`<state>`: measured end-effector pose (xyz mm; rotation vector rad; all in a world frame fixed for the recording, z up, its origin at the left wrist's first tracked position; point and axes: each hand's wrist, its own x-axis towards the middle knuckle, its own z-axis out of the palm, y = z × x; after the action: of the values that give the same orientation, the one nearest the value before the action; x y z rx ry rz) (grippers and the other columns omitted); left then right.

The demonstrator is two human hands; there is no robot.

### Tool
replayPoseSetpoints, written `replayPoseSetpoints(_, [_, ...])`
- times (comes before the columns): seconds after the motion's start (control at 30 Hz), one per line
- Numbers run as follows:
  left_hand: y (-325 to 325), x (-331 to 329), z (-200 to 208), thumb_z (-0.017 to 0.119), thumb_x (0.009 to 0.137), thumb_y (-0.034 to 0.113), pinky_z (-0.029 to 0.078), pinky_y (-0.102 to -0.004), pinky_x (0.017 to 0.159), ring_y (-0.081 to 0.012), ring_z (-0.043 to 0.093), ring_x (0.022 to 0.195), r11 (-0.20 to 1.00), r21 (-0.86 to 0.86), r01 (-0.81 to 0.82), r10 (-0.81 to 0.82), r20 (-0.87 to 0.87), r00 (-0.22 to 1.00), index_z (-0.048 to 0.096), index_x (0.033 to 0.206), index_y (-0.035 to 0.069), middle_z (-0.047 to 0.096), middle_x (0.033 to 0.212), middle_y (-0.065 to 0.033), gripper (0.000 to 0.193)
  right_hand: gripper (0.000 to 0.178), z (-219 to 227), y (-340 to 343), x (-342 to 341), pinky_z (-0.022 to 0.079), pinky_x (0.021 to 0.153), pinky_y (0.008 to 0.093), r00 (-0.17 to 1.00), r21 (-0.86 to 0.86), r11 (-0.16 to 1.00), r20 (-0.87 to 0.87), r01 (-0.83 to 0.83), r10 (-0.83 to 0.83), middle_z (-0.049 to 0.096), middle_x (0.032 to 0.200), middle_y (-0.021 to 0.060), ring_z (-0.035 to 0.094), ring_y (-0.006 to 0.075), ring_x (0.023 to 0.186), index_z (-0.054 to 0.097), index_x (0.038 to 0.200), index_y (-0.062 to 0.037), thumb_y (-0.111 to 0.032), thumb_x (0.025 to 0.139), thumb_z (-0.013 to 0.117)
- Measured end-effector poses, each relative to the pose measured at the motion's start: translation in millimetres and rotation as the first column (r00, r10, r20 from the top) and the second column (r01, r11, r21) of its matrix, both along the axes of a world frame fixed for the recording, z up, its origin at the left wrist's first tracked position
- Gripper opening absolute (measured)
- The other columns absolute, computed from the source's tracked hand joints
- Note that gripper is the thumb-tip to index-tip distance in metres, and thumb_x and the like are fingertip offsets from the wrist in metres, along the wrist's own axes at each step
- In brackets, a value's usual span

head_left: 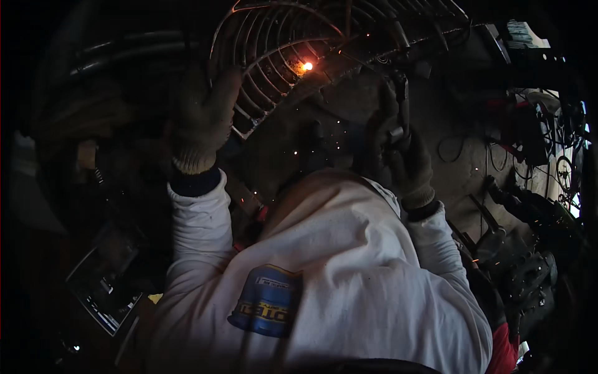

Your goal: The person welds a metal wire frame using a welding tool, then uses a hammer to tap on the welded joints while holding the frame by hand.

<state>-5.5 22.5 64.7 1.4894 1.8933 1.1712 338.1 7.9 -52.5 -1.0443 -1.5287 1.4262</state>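
A metal grille of curved, ribbed bars spans the top of the view. My left hand, in a knitted work glove, is at its left end, with the grille's edge running between thumb and fingers; the fingertips are lost in the dark. My gloved right hand is closed round a welding electrode holder. From the holder a thin rod slants up and left toward the grille. A bright orange glow burns on the grille's bars, and small sparks are scattered below it.
Cables loop over the floor at the right, near a dark heap of equipment. A dark glossy panel lies at the lower left. Papers are stacked at the upper right. Much of the surroundings is too dark to make out.
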Motion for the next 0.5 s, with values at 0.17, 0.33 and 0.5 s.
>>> replayPoseSetpoints(0.17, [1,5,4,0.062,0.093,0.014,0.046,-0.0275,0.059,-0.008,0.056,0.067,0.997,0.043,0.058,-0.057,-0.02,0.998,0.062,0.114,0.002,0.065,0.08,-0.0036,0.024,0.056,9,1,-1,0.051,0.082,0.0294,0.997,0.062,0.998,0.075,-0.029,0.024,0.066,0.11,0.0116,0.064,0.0176,0.095,0.043,0.137,0.0075,-0.027,0.097,0.062])
replayPoseSetpoints(0.33, [11,14,9,0.057,0.094,0.007,0.051,-0.029,0.075,-0.0118,0.062,0.082,0.974,0.162,0.156,-0.144,-0.085,0.986,0.06,0.122,0.002,0.069,0.094,-0.0067,0.028,0.063,3,-2,4,0.053,0.087,0.0338,0.982,0.03,0.997,0.178,-0.072,0.065,0.069,0.11,0.0187,0.068,0.0261,0.102,0.043,0.139,0.0058,-0.03,0.093,0.066])
replayPoseSetpoints(0.5, [14,29,23,0.056,0.093,0.004,0.052,-0.0306,0.081,-0.0169,0.066,0.089,0.97,0.115,0.214,-0.212,-0.027,0.977,0.059,0.124,0.002,0.069,0.101,-0.0125,0.032,0.058,9,-2,4,0.054,0.086,0.0338,0.985,0.117,0.992,0.172,-0.04,0.019,0.068,0.111,0.0195,0.068,0.026,0.102,0.045,0.136,0.0058,-0.026,0.093,0.067])
